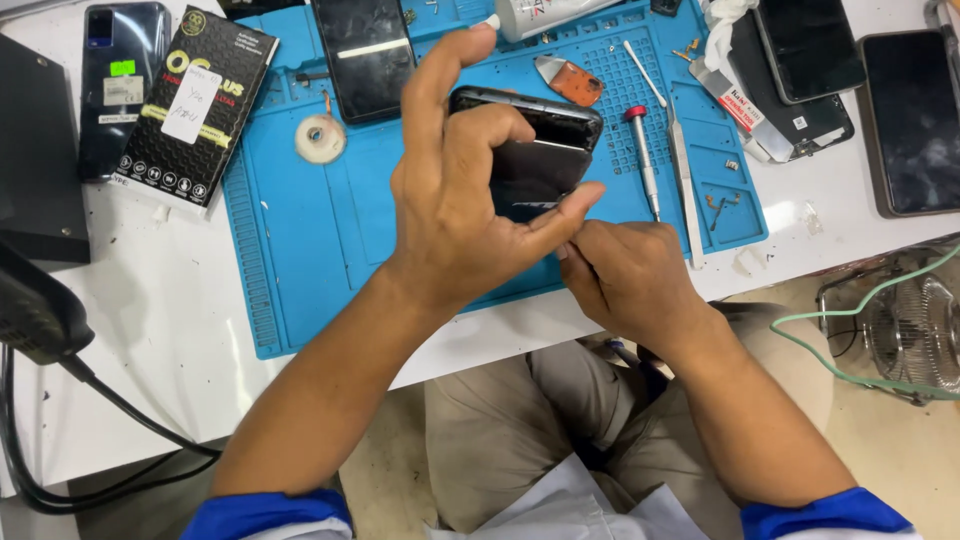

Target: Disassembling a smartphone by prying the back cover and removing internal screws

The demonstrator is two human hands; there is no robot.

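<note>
My left hand (465,195) grips a black smartphone (535,150) and holds it tilted above the blue work mat (300,230). The thumb lies along the phone's lower edge and the index finger points up past its top corner. My right hand (625,275) sits just below the phone with its fingers curled tight against the lower edge, beside the left thumb. Whether it pinches a small tool or part there is hidden by the fingers.
On the mat lie a red-capped screwdriver (643,150), tweezers (685,190), a swab, an orange pick (575,82), a tape roll (321,137) and another phone (364,55). A black box (195,105) and more phones (915,120) rest on the white table. A fan (915,330) stands right.
</note>
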